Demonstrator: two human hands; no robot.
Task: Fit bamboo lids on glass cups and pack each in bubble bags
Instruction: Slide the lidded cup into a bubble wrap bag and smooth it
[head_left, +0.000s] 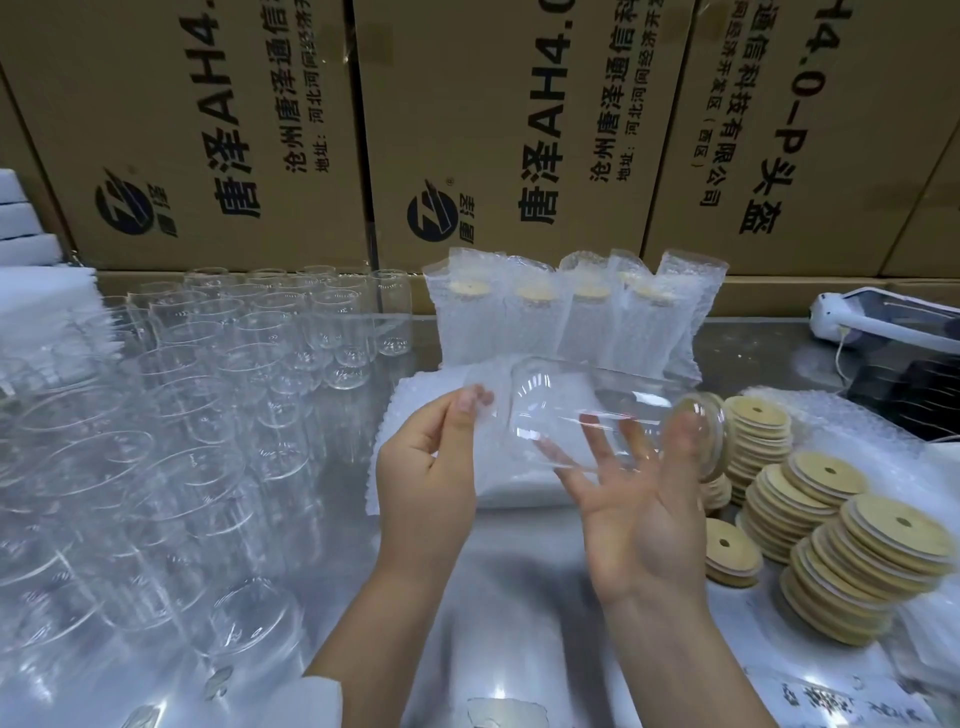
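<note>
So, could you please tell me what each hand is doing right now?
Left hand: pinches the bubble bag edge.
Right hand: open, straight fingers supporting the lidded glass cup.

Printed cardboard boxes (467, 130) behind, white foam blocks (26, 228) far left

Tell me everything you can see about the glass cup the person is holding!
The glass cup is clear, with smooth walls and a rounded base. A round bamboo lid closes its mouth. It lies on its side in the air, base to the left, lid to the right. The right hand carries it on straight, spread fingers, which show through the glass. The left hand pinches a bubble bag right at the base; whether the base is inside yet is unclear.
</note>
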